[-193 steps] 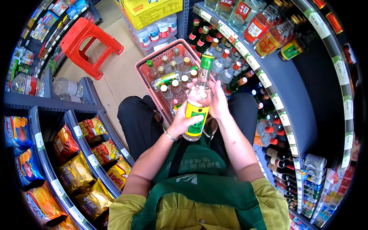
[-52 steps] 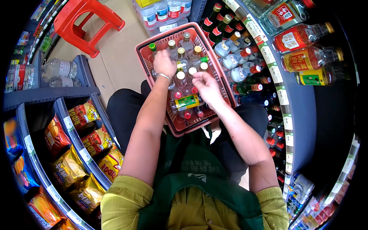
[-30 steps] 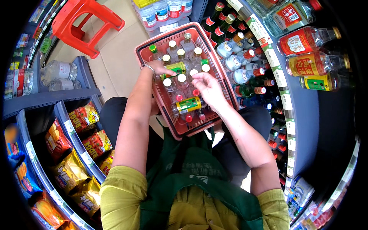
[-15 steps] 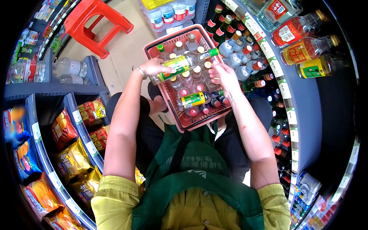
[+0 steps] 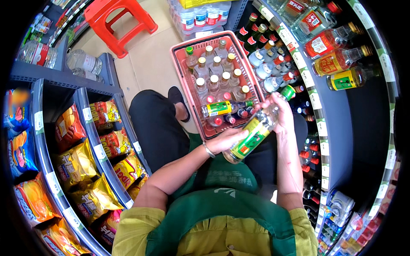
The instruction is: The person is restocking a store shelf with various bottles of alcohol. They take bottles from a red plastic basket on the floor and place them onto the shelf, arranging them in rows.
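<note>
Both my hands hold one clear glass bottle [image 5: 255, 135] with a green cap and a yellow-green label. It is tilted, its cap up to the right, in front of my body. My left hand [image 5: 230, 140] grips it near the base, fingers partly hidden behind the glass. My right hand [image 5: 279, 112] is wrapped round its neck and shoulder. Beyond my hands, the pink plastic basket [image 5: 181, 64] holds several upright clear bottles [image 5: 215, 66] with pale caps. Another bottle with a yellow-green label [image 5: 220, 108] lies on its side in the basket, near red-capped bottles [image 5: 217, 121].
On the right, a shelf holds large bottles lying on their sides [image 5: 324, 45], with a dark gap [image 5: 363, 128] nearer me. Snack bags [image 5: 77, 164] fill the left shelves. A red stool [image 5: 119, 25] and shrink-wrapped water bottles [image 5: 198, 17] stand beyond on the tiled floor [image 5: 149, 68].
The bottle has come from above the basket back toward my body and right, cap now pointing up right. My right hand, fingers free of a grip before, now holds its neck.
</note>
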A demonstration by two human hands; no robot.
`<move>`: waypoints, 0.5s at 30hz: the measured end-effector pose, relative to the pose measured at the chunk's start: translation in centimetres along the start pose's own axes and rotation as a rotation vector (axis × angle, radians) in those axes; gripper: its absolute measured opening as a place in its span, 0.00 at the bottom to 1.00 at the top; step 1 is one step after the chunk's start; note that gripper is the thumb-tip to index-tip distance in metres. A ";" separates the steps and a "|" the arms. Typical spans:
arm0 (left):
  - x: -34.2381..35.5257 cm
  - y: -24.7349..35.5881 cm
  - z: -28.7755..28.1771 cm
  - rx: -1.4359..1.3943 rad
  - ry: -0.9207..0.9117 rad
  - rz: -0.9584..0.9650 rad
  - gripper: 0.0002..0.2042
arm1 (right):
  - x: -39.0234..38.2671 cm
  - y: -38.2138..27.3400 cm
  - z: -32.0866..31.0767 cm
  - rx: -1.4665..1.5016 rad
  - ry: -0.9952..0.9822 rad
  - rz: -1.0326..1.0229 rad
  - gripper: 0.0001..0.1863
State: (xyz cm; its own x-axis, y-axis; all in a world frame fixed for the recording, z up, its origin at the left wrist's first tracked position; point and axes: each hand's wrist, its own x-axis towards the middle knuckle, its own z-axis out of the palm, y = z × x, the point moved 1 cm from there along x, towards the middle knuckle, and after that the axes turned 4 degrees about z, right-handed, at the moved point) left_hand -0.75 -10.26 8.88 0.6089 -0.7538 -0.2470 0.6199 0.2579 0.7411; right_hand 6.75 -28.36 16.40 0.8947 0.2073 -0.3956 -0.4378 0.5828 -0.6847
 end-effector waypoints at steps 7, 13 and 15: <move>0.7 0.4 1.9 -0.154 -0.115 -0.104 0.29 | -1.2 -0.6 -1.4 0.006 0.112 0.021 0.18; 0.7 1.0 3.8 -0.149 -0.006 0.015 0.30 | -1.4 -1.3 -1.7 -0.038 0.094 -0.003 0.22; 0.9 0.9 4.0 -0.181 0.032 -0.041 0.32 | -1.5 -1.3 -2.1 -0.046 0.105 0.000 0.22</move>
State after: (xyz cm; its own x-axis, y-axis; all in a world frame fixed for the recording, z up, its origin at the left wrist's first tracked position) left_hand -1.62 -13.15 11.76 0.5952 -0.7470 -0.2962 0.7214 0.3342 0.6066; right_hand 5.78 -31.08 16.63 0.8817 0.1218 -0.4559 -0.4431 0.5455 -0.7114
